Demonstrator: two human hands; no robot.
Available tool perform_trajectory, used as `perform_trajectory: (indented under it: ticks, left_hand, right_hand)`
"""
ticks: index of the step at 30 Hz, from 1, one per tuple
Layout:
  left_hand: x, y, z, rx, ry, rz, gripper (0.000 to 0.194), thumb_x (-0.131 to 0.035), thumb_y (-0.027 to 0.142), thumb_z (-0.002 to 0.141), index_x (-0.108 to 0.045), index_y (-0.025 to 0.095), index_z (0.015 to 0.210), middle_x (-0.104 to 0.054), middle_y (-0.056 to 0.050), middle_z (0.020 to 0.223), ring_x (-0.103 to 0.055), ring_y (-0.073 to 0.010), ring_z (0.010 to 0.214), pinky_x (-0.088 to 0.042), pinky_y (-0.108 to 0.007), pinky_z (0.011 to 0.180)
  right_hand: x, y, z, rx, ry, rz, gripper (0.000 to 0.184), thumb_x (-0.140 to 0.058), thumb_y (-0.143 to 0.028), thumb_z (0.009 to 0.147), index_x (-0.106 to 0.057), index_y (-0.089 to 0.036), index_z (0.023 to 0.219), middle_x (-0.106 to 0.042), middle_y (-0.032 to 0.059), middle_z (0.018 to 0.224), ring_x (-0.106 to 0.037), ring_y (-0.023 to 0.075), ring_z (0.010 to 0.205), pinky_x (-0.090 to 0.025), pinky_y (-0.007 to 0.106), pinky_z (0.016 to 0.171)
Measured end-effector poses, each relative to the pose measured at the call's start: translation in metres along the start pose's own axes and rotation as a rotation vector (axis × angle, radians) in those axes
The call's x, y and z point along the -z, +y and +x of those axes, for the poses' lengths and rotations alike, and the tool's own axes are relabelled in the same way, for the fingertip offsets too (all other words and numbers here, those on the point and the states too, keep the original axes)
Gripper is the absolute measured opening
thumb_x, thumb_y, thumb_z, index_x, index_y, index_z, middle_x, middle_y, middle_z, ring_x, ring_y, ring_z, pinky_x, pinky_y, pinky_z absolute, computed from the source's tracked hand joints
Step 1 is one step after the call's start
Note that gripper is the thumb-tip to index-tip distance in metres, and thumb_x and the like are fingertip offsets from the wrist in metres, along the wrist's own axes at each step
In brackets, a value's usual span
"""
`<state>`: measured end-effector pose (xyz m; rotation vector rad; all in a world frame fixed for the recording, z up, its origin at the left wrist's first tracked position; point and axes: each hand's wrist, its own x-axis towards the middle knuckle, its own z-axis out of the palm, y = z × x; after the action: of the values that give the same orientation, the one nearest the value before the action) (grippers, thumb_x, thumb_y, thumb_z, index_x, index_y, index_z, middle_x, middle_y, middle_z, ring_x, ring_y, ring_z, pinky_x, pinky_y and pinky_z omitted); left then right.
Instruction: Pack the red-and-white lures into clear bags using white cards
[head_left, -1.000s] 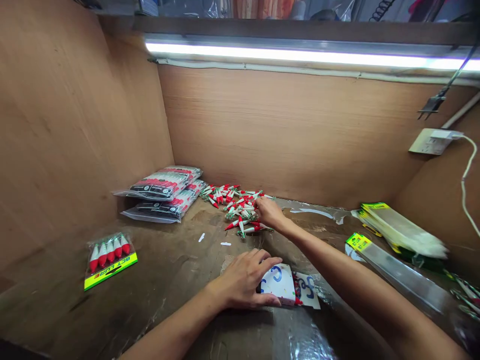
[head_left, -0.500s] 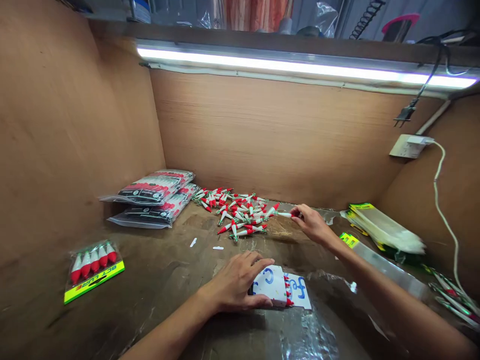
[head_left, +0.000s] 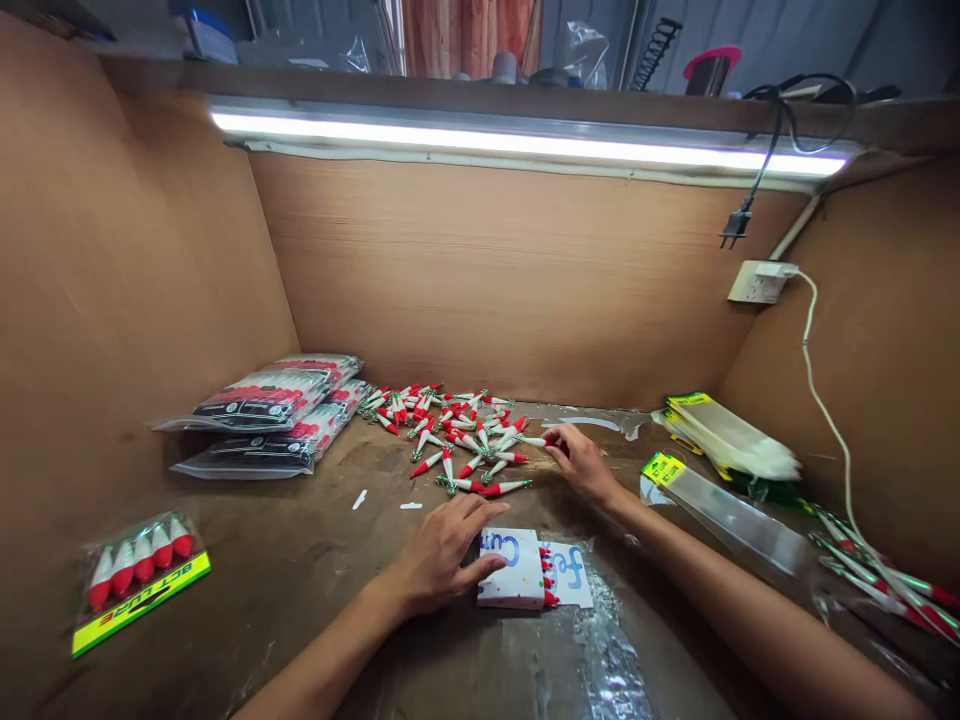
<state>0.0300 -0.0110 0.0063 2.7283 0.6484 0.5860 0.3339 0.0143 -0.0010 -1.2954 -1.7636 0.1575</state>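
Note:
My right hand (head_left: 579,462) is closed in a pinch on the red end of a red-and-white fishing lure (head_left: 534,441), at the right edge of a loose pile of similar lures (head_left: 469,425) with green tinsel ends. Nearer me, a folded white card holder (head_left: 510,575) with blue handwriting lies on the table. Several red lure tips (head_left: 550,578) stick out of its right end, above a white flap. My left hand (head_left: 442,560) rests at the holder's left end, thumb and fingers spread, the thumb over its edge.
Far left are stacked bags of lures (head_left: 277,410); near left lies a packed lure pouch (head_left: 142,580). On the right are clear pouches with yellow headers (head_left: 727,440), one single pouch (head_left: 720,510), more lures (head_left: 885,570) and a white cable (head_left: 825,410). Clear tape (head_left: 611,640) covers the table front.
The camera view has turned slightly right. My left hand has eased left off the card holder, baring more writing. Two lures now lie in front of the pile. My right hand still pinches a lure.

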Motion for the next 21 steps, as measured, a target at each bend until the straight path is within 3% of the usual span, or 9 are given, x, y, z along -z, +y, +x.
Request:
perform_trajectory:
  ticks: [5,11,18,21]
  left_hand:
    - [0.002,-0.005,0.001,0.037,0.110,0.023,0.039,-0.057,0.042,0.094,-0.054,0.029,0.130,-0.063,-0.007,0.116,-0.058,-0.0260,0.107,-0.046,-0.040,0.093]
    - [0.009,-0.013,0.001,0.206,0.428,-0.032,0.013,-0.056,0.029,0.094,-0.062,0.024,0.104,-0.065,-0.004,0.098,-0.061,-0.0228,0.097,-0.048,-0.038,0.087]
    - [0.023,-0.017,-0.001,0.326,0.709,-0.106,0.020,-0.056,0.031,0.092,-0.057,0.024,0.110,-0.062,-0.005,0.106,-0.061,-0.0236,0.101,-0.051,-0.039,0.087]
    - [0.029,-0.018,-0.001,0.360,0.760,-0.202,0.027,-0.052,0.034,0.094,-0.054,0.024,0.119,-0.061,-0.006,0.114,-0.061,-0.0237,0.106,-0.051,-0.040,0.089]
  right_hand:
    - [-0.030,-0.016,0.027,-0.015,-0.005,0.109,0.014,-0.056,-0.027,0.089,-0.063,-0.018,0.096,-0.064,0.0049,0.093,-0.056,0.0176,0.081,-0.043,0.030,0.076]
    - [-0.040,-0.021,0.041,-0.104,-0.001,0.255,0.029,-0.056,-0.043,0.090,-0.061,-0.017,0.101,-0.063,0.0045,0.088,-0.054,0.0161,0.073,-0.046,0.029,0.067]
    - [-0.037,-0.029,0.040,-0.211,-0.126,0.453,0.049,-0.059,-0.063,0.083,-0.060,-0.017,0.099,-0.057,-0.0003,0.077,-0.046,0.0103,0.055,-0.043,0.024,0.049]
    - [-0.034,-0.038,0.027,-0.262,-0.218,0.562,0.049,-0.065,-0.062,0.080,-0.062,-0.017,0.098,-0.054,-0.0027,0.073,-0.043,0.0087,0.052,-0.041,0.023,0.049]
